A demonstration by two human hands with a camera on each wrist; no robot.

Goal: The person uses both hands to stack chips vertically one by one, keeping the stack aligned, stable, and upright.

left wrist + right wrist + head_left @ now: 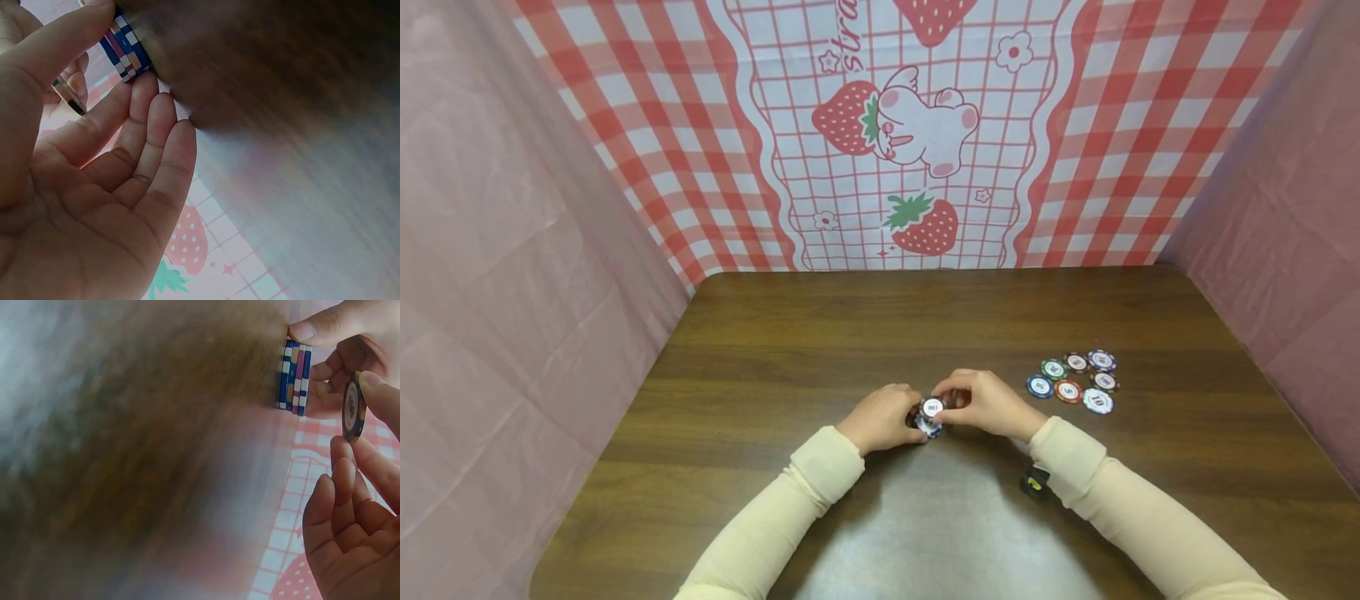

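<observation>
A dark-rimmed chip (pixel 932 407), its white centre marked 100, is held up over a low stack (pixel 295 378) of blue-and-white-edged chips; a gap between the two is seen from the right wrist. The chip is pinched by its edge between thumb and index finger of the right hand (pixel 992 402), the other fingers being loosely bent. The stack, resting on the worktop (pixel 775 350), is gripped at its rim by the thumb and fingertips of the left hand (pixel 883 419). Both hands are thus nearly closed at the tips.

To the right, well apart from the stack, seven loose chips (pixel 1068 391) are laid flat in a close cluster; blue, green, red and dark rims are noted.

The worktop is brown, wood-grained, rounded at its far corners. Pale glare is thrown across the near middle, and soft shadows are cast beneath the cream sleeves (pixel 827 467).

Beyond the far edge a cloth (pixel 925 233) is hung: red-and-white check at the sides, a gridded centre panel printed with strawberries, flowers and a white cartoon animal lying sideways. Both flanks are closed off by creased pink drapes (pixel 512 250).
</observation>
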